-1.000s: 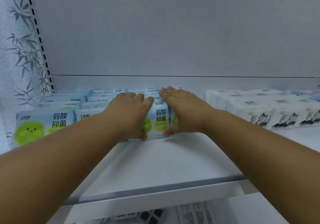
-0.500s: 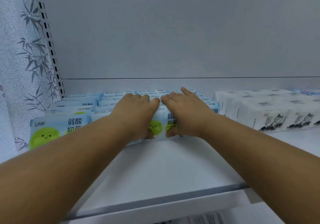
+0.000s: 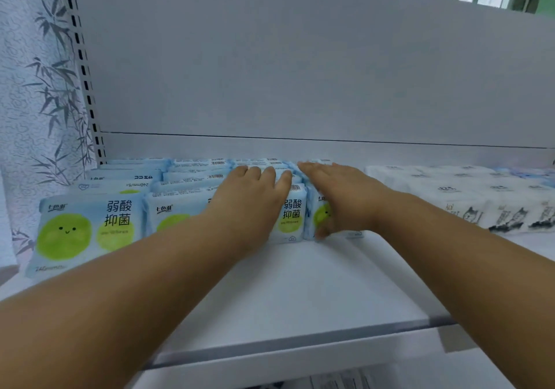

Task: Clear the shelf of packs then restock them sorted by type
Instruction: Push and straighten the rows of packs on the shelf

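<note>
White shelf board (image 3: 300, 283) with a white back panel (image 3: 300, 73) carries the stock. Blue packs with green smiley faces (image 3: 90, 229) stand in rows at the left and centre. Left hand (image 3: 252, 202) lies on top of the centre row, fingers straight, palm down, gripping nothing. Right hand (image 3: 339, 196) rests on the neighbouring row, fingers extended over the top, thumb down against the front pack's face. White packs with ink-style print (image 3: 495, 208) sit at the right, apart from the blue ones. Bamboo-patterned wallpaper (image 3: 33, 88) covers the left wall.
</note>
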The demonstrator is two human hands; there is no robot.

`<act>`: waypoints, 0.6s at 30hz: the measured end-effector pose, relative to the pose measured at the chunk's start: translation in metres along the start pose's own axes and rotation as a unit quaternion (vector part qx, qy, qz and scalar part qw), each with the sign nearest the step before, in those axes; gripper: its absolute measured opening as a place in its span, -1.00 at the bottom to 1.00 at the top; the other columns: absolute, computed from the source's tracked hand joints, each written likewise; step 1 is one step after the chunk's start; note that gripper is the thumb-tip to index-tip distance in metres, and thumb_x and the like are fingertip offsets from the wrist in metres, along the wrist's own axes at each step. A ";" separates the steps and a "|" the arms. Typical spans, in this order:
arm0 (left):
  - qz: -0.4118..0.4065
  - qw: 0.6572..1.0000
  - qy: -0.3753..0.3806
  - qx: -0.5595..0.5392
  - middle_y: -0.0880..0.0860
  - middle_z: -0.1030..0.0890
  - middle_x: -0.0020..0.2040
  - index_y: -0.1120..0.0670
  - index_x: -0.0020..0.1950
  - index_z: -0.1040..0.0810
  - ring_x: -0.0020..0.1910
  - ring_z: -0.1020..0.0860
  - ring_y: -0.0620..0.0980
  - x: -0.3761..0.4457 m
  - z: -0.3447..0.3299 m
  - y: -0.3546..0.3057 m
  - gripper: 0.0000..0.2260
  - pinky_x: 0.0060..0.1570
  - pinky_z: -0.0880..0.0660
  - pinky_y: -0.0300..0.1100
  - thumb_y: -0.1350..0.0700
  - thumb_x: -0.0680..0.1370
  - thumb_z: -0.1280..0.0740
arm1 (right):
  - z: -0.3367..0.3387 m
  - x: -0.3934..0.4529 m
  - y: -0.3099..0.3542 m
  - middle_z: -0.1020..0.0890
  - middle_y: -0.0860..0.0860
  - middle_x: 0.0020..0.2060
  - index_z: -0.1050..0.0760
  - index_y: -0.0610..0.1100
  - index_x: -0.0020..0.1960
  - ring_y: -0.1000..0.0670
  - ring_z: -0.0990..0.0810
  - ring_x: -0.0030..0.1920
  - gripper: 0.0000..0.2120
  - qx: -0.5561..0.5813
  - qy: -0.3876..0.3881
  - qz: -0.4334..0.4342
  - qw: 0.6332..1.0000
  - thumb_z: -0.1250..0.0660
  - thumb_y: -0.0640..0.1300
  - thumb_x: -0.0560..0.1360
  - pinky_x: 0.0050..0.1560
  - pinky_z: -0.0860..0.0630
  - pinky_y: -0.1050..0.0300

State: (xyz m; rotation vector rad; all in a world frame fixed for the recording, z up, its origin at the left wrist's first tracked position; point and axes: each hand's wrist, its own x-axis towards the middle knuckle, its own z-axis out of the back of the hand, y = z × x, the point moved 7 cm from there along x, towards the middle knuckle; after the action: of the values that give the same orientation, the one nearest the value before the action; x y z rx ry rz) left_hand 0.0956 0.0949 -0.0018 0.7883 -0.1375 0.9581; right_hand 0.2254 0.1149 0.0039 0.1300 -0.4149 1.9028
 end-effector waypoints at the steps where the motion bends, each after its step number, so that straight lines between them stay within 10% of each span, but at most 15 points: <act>1: 0.006 1.000 0.007 0.000 0.15 -0.33 0.45 0.12 0.57 0.04 0.38 -0.36 0.17 0.001 -0.002 -0.001 -0.17 0.38 -0.29 0.06 -0.04 0.47 -0.38 | -0.003 0.000 -0.002 -0.22 0.06 0.53 0.05 0.00 0.59 -0.01 -0.26 0.48 0.23 0.013 0.002 -0.003 1.000 -0.60 0.25 0.16 0.44 -0.20 0.10; 12: 0.044 0.996 0.061 -0.051 0.14 -0.22 0.54 0.07 0.58 0.00 0.49 -0.25 0.12 0.013 0.002 -0.008 -0.11 0.43 -0.26 0.05 -0.22 0.44 -0.39 | 0.000 -0.008 -0.026 -0.04 -0.08 0.58 0.09 -0.11 0.60 -0.07 -0.05 0.56 0.25 -0.036 0.012 0.022 0.999 -0.49 0.40 0.20 0.53 -0.02 0.06; 18: 0.049 0.992 0.101 -0.064 0.09 -0.30 0.50 0.06 0.55 -0.12 0.45 -0.32 0.09 0.019 -0.004 -0.012 -0.22 0.41 -0.31 0.00 -0.14 0.46 -0.42 | -0.009 -0.007 -0.030 -0.31 -0.02 0.48 -0.11 -0.09 0.54 -0.05 -0.33 0.42 0.15 0.002 0.042 0.029 0.999 -0.51 0.40 0.16 0.40 -0.31 0.07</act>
State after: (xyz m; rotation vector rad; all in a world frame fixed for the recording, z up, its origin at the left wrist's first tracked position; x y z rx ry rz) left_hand 0.1152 0.1068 -0.0027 0.5681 -0.0616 1.1046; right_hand 0.2569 0.1214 0.0006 0.0397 -0.3620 1.9587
